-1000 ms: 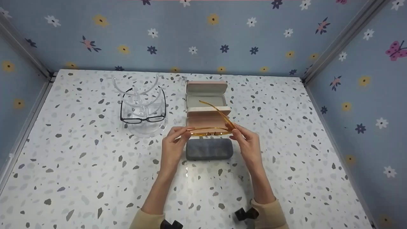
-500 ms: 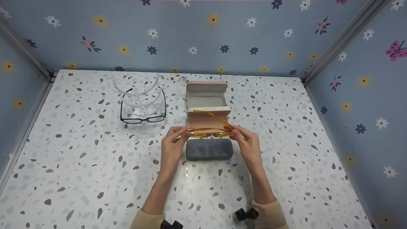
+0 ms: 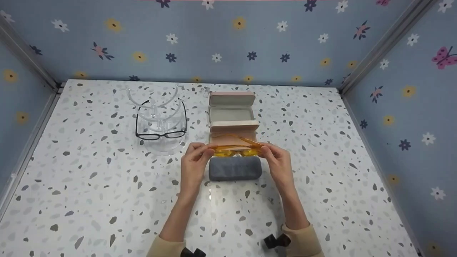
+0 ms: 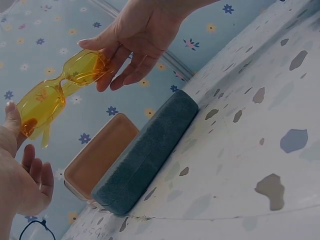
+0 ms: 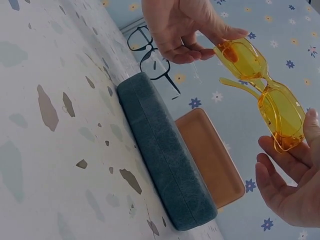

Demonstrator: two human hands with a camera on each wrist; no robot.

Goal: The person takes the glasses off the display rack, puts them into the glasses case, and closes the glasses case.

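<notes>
Both hands hold a pair of yellow-tinted glasses [image 3: 251, 152] above the cases, one at each end of the frame. The left hand [image 3: 192, 167] pinches the left end between thumb and fingers; the right hand [image 3: 280, 164] pinches the right end by the hinge. In the right wrist view the yellow lenses [image 5: 246, 62] face the camera, with a temple arm lying across behind them. Just below the glasses in the head view is a closed blue-grey glasses case [image 3: 235, 169]. Behind it stands an open case with a peach inside [image 3: 234, 138], partly covered by the glasses.
Farther back is another open case, grey inside [image 3: 231, 114]. To the left, black-framed glasses [image 3: 161, 136] sit on a clear plastic display stand [image 3: 164, 147]. Patterned panels [image 3: 228, 39] enclose the speckled table [image 3: 107, 200] at the back and sides.
The yellow glasses have tilted, so more of the lenses shows in the head view. Their raised temple arm has come down toward the frame. Both hands stay nearly in place.
</notes>
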